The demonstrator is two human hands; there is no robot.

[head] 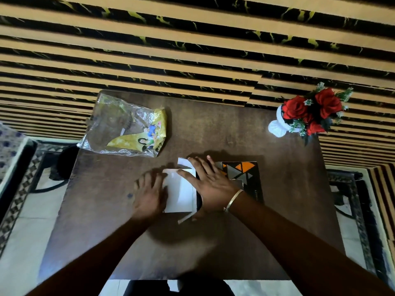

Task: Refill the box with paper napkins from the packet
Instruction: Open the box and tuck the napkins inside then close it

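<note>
Both hands, left (149, 194) and right (210, 184), press flat, unclenched, on white paper napkin stack (181, 191) entering patterned black-orange cardboard box (245, 176); emptied clear-yellow plastic packet (126, 127) at 11 o'clock. Next, likely: push stack fully inside.

We count one table (277, 189). On it lie one plastic packet (126, 127) at ten o'clock, one patterned box (243, 174) just right of centre, one white stack of napkins (181, 193) at centre, and one vase of red flowers (307, 112) at two o'clock. We count two hands: left hand (149, 195), right hand (211, 186), with one bangle (234, 199).
</note>
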